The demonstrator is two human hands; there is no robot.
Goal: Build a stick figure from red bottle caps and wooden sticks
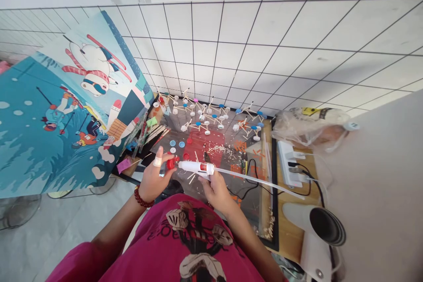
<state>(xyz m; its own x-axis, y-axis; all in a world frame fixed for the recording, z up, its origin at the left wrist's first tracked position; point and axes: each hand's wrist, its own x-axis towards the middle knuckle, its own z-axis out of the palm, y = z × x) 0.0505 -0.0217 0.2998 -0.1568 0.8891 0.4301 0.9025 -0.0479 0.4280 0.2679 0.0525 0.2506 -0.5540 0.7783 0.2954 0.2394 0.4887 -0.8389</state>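
My left hand (155, 180), with a bandage on one finger and a beaded bracelet at the wrist, pinches a red bottle cap (171, 163). Gripped in my right hand (216, 191) is a white glue gun (194, 167), its nozzle pointing left at the cap and close to it; I cannot tell if they touch. A long translucent glue stick (257, 179) sticks out of the gun's back end. Blue caps (181, 144) and a white cap (172, 150) lie on the table beyond my left hand. Small stick-and-cap models (207, 123) stand along the back.
Wood scraps (221, 148) litter the dark tabletop. A white power strip (288, 165) with plugs and black cables lies at the right, near a plastic bag (307, 125) and stacked cups (327, 226). A large illustrated board (82, 110) leans at the left, and a tiled wall (231, 57) rises behind.
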